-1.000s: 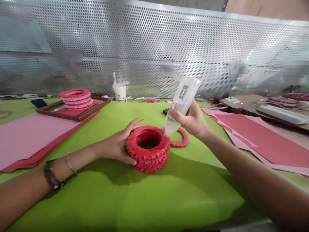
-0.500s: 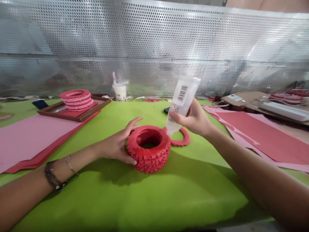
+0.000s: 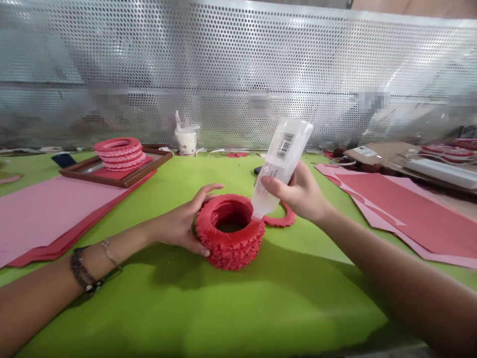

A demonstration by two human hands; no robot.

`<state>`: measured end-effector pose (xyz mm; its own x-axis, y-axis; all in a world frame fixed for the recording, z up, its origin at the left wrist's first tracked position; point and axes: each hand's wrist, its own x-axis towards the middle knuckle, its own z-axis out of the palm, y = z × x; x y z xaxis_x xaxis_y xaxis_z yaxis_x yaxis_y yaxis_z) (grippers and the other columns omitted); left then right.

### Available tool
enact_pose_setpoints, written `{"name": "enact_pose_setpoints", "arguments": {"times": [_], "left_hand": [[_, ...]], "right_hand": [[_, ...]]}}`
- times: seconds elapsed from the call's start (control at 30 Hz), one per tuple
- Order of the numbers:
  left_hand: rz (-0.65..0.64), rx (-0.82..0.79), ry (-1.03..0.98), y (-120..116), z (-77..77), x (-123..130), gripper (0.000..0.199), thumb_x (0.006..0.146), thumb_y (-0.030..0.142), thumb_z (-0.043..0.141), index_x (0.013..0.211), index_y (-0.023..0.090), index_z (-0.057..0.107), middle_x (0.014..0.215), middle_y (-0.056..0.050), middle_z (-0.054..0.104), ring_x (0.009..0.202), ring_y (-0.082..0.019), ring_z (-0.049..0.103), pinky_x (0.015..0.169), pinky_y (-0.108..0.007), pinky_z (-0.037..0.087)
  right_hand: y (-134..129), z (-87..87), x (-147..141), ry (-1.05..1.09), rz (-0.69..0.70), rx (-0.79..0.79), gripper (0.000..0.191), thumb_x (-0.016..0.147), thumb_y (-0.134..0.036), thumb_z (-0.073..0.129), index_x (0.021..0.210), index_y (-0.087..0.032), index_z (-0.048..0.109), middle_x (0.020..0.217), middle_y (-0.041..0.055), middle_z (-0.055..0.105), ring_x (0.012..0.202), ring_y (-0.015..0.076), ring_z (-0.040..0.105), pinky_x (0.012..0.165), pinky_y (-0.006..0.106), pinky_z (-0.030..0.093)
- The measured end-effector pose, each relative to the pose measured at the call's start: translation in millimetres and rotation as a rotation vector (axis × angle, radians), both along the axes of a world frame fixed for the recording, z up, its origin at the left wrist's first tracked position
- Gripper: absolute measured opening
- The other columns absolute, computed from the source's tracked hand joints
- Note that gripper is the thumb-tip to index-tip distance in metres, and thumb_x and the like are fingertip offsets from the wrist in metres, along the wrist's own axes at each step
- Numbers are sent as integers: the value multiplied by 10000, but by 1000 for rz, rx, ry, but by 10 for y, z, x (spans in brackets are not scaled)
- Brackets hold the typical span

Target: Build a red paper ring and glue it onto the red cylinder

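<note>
Clear glue bottle (image 3: 282,161) tipped onto red paper basket (image 3: 230,231) rim.

A clear plastic bottle (image 3: 281,159), held tilted with its nozzle downward in the right hand (image 3: 301,194), carries a white label (image 3: 283,145) with a black barcode printed on it. The bars show plainly, but any digits beneath them are too small to read. Lower on the bottle, close to the fingers, sits a small round reddish mark (too blurred to make out). A white paper cup (image 3: 186,141) at the back of the green table (image 3: 261,308) bears a faint printed pattern, not legible. No other words, brands or numbers can be read.
</note>
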<state>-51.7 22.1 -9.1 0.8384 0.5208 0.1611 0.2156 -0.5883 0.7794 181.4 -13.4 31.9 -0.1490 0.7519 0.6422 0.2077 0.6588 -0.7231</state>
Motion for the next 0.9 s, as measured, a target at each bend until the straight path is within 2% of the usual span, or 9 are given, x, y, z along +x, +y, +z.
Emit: {"name": "enact_pose_setpoints", "arguments": {"times": [0.13,0.23,0.33,0.4,0.57,0.67,0.8,0.9], "left_hand": [[11,-72,21,18,-16,-14,1144,578,436,756,1364,234,-50,1355,-178,379,1261,-293,382,1058,-465,266],[17,-91,26,76,-43,-45,1157,575,478,744,1369,237,-62,1339,-170,407,1257,-302,389,1056,-473,269],[49,-30,73,190,-70,-120,1057,601,472,719,1357,238,18,1376,-172,354,1264,-306,377,1056,-482,272],[109,23,145,279,-78,-192,945,639,457,690,1341,246,93,1399,-168,318,1285,-306,343,1055,-493,275],[399,143,220,419,-52,-340,753,734,528,562,1323,214,214,1357,-180,371,1269,-313,358,1034,-520,295],[365,65,244,397,-60,-322,872,722,549,556,1385,196,113,1408,-187,326,1304,-312,315,1063,-511,253],[277,16,135,281,-115,-141,1120,591,540,693,1419,195,23,1489,-159,171,1360,-321,167,1105,-478,172],[296,10,85,171,-124,13,1171,578,469,736,1426,205,-27,1468,-152,245,1349,-325,204,1101,-501,174]], "right_hand": [[114,17,90,76,-129,25,407,605,-531,700,759,-226,481,704,-4,578,665,170,593,569,333,531],[118,25,107,152,-165,-6,415,618,-572,673,744,-225,484,658,-6,554,569,147,552,470,301,489],[105,6,98,206,-152,-73,405,637,-572,658,752,-221,493,635,-9,548,476,112,496,365,256,411],[96,-13,84,208,-138,-103,390,648,-556,656,758,-217,497,634,-11,554,468,106,495,360,250,410],[70,-24,32,193,-160,-128,375,641,-512,673,785,-206,510,721,17,605,610,151,588,457,279,489],[98,-16,36,222,-226,-141,390,620,-494,691,797,-198,509,726,26,609,597,153,586,424,268,470],[172,-12,79,317,-285,-150,391,622,-500,690,779,-188,514,700,22,601,536,123,554,391,246,442],[165,-9,62,313,-250,-154,394,648,-525,666,767,-178,521,661,15,593,474,92,516,376,234,432]]}}
